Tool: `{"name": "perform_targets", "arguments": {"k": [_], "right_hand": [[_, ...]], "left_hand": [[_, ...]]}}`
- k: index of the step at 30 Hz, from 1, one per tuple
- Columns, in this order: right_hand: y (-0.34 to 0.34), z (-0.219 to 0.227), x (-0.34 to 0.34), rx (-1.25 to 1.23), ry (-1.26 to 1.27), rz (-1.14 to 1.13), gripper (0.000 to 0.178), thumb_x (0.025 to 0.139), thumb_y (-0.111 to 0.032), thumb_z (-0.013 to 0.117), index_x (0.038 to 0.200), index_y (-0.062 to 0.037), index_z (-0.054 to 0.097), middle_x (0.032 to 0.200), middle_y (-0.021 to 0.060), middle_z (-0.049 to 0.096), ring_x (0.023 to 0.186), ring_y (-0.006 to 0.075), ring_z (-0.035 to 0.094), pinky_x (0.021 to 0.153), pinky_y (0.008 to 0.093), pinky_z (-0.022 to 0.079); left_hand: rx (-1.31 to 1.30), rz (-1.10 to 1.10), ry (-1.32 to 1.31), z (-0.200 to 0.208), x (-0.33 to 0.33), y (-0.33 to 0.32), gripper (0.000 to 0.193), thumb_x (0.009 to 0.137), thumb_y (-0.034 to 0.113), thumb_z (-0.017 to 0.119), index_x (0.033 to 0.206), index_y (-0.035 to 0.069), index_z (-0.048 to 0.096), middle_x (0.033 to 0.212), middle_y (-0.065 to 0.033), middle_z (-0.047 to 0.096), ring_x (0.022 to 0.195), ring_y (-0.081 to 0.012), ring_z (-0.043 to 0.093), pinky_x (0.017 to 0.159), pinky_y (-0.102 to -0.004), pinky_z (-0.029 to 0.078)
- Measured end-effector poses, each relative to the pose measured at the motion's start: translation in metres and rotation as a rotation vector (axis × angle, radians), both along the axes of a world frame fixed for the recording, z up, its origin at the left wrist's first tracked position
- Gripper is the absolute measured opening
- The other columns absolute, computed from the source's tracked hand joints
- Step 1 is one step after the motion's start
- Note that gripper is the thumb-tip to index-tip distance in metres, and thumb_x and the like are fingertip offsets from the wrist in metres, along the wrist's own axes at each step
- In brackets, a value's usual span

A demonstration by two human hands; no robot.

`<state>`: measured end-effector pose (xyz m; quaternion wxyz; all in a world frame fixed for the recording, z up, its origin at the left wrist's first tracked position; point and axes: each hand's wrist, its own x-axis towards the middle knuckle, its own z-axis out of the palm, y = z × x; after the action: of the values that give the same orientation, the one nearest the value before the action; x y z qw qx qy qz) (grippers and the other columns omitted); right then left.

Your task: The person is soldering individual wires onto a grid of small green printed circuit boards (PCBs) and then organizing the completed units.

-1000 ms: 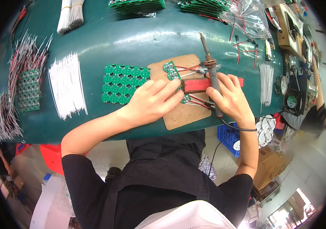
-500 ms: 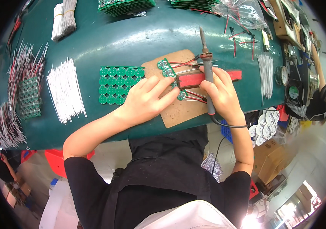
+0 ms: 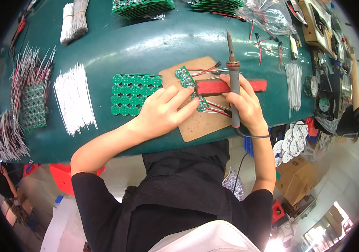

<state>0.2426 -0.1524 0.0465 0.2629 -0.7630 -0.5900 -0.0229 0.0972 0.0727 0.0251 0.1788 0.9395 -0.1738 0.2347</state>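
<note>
My left hand (image 3: 162, 108) reaches in over a brown board (image 3: 194, 130), its fingertips closed on a short strip of round green circuit boards (image 3: 183, 76) at the left end of a red bar (image 3: 211, 87). Part of that strip is hidden under the fingers and bar. Red, black and white wires (image 3: 217, 107) run rightward from it. In my right hand (image 3: 249, 107) is a soldering iron (image 3: 234, 92), grey-handled and tip pointing away from me. The same hand's fingers also rest around the red bar, beneath the iron.
Left of the board lies a green circuit panel (image 3: 133, 90), then white wires (image 3: 75, 101) and a wired bundle (image 3: 30, 75). Stacked circuit panels (image 3: 143, 9) stand at the back. Grey-white wires (image 3: 293, 88) and a solder reel (image 3: 311, 86) lie right. The iron's cord (image 3: 253, 136) loops past my wrist.
The soldering iron has shifted slightly right with my right hand. My left hand stays at the circuit board strip. The whole view has moved a little.
</note>
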Motion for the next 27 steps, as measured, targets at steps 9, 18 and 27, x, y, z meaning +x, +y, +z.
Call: {"name": "perform_targets", "arguments": {"k": [9,18,27], "right_hand": [[0.004,0.030,-0.018,-0.123,-0.102,-0.113,0.024,0.076,-0.017,0.071,0.096,-0.0104,0.058,0.125,0.0184,0.061,0.118,0.0333,0.058,0.106,0.0502,0.040],[-0.039,0.033,-0.095,0.593,0.875,-0.466,0.071,0.085,-0.044,0.073,0.134,-0.0003,0.048,0.113,0.0198,0.059,0.104,0.0312,0.062,0.088,0.0431,0.053],[-0.042,0.019,-0.123,0.707,1.010,-0.402,0.026,0.087,-0.011,0.070,0.106,0.0002,0.058,0.095,0.0153,0.058,0.084,0.0247,0.064,0.073,0.0392,0.057]], "left_hand": [[-0.044,-0.009,0.028,0.001,0.001,0.001,0.031,0.071,0.012,0.072,0.102,0.012,0.070,0.107,-0.0057,0.065,0.076,-0.0193,0.057,0.062,-0.0301,0.048],[-0.275,-0.055,0.229,0.012,0.006,0.004,0.026,0.076,0.010,0.074,0.101,0.009,0.070,0.112,-0.0078,0.061,0.079,-0.0234,0.057,0.068,-0.0345,0.049],[-0.497,0.028,0.472,0.021,-0.011,-0.006,0.017,0.084,0.008,0.071,0.100,0.010,0.066,0.079,-0.0064,0.050,0.065,-0.0223,0.051,0.055,-0.0333,0.042]]}}
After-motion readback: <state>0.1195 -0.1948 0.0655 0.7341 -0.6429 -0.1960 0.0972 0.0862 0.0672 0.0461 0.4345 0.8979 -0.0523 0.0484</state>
